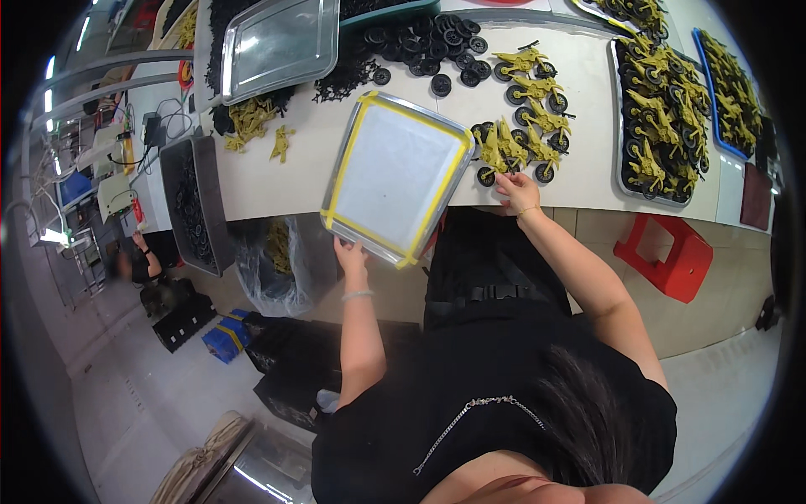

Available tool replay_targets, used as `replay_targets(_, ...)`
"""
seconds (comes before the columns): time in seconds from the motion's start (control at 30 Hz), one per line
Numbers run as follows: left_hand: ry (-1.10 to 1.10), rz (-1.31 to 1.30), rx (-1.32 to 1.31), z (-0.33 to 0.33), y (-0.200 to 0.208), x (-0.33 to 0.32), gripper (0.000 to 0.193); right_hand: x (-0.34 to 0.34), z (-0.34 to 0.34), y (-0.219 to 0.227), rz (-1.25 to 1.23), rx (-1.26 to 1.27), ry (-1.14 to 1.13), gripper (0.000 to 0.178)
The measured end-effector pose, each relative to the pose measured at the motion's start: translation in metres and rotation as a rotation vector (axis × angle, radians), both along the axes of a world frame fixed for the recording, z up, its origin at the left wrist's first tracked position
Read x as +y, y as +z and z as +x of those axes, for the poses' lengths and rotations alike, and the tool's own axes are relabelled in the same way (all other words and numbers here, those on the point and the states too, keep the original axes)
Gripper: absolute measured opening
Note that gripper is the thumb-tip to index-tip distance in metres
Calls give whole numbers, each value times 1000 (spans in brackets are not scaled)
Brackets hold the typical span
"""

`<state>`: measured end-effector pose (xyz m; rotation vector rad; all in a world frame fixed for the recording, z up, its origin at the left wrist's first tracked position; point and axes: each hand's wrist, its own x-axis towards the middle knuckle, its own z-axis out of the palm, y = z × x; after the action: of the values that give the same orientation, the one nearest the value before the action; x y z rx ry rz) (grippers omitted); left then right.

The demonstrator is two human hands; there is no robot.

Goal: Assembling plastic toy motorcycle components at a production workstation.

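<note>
My left hand [351, 254] grips the near edge of a rectangular metal tray [395, 181], which is tilted over the table edge. The tray has a pale inner face bordered with yellow tape, and nothing lies on it. My right hand [519, 195] is closed, its fingertips pinching the low end of a yellow toy motorcycle [495, 149] with black wheels, close to the tray's right side. Fingers partly hide the exact grip. Several more toy motorcycles [537, 89] stand in a column just beyond that one.
Black toy wheels [441, 84] and loose yellow parts [252, 122] lie on the table. At right stand a full metal tray of motorcycles [663, 118] and a blue tray [730, 92]. A grey bin [193, 202], red stool [667, 256] and another person [147, 260] are around the table.
</note>
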<state>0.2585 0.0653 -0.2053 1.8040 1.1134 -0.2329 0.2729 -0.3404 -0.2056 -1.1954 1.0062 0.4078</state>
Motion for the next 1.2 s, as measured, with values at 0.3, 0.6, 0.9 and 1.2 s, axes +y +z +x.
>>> replay_targets(0.3,-10,-514,98,-42,21,-55,47,-42,27,-23,-211,-96,-299,26)
replay_targets(0.6,-588,479,-220,26,-2,-8,59,-51,31,-15,-265,-212,-369,22)
replay_targets(0.9,-805,183,-230,57,-18,-16,52,-70,16,-5,-277,-217,-389,21)
replay_targets(1.2,-774,17,-283,50,-39,4,53,-71,36,-25,-567,-148,-110,35)
